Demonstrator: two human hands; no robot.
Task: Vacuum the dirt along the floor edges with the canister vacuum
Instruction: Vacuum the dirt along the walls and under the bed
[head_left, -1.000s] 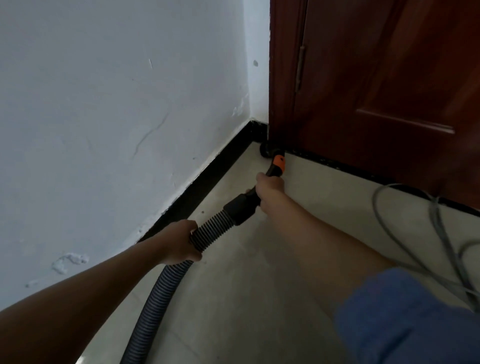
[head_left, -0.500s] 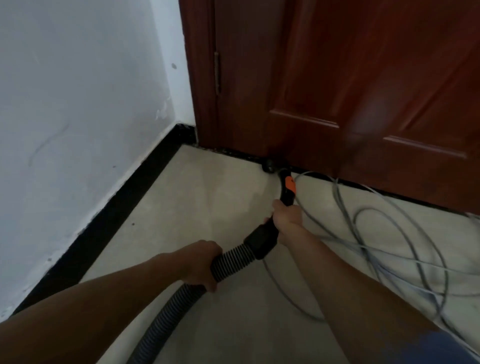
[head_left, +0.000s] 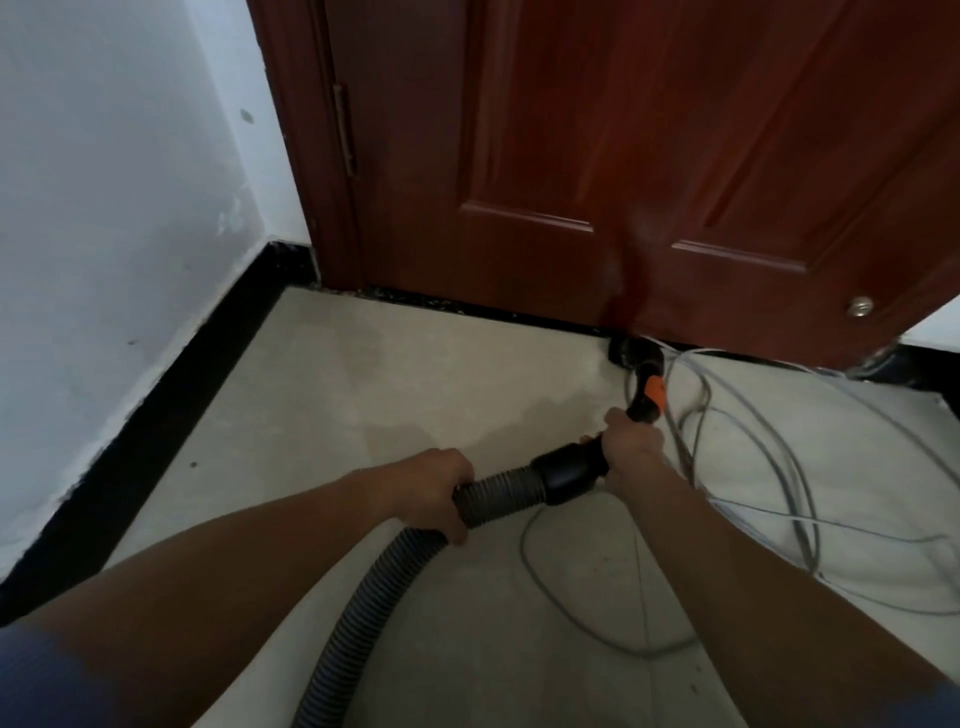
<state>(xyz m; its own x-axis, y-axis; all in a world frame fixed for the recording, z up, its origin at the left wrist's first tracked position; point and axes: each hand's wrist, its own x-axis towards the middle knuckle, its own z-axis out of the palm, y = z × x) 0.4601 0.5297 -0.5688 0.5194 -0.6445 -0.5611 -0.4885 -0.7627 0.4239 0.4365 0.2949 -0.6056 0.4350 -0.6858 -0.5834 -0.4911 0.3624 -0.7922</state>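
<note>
A grey ribbed vacuum hose (head_left: 374, 597) runs up from the bottom edge to a black cuff (head_left: 563, 475). My left hand (head_left: 439, 491) grips the hose just behind that cuff. My right hand (head_left: 631, 447) grips the black handle past the cuff. Beyond it a black and orange wand (head_left: 652, 392) ends in a small black nozzle (head_left: 626, 353). The nozzle sits on the floor against the dark strip under the brown door (head_left: 597, 182). The canister is out of view.
Loops of grey cable (head_left: 753, 493) lie on the pale floor to the right, next to the wand and under my right arm. A white wall with a black skirting board (head_left: 171, 405) runs along the left to the corner by the door frame.
The nozzle has slid to the right along the door's bottom edge, away from the corner. Both hands kept their grip and moved with it, and the view swung right.
</note>
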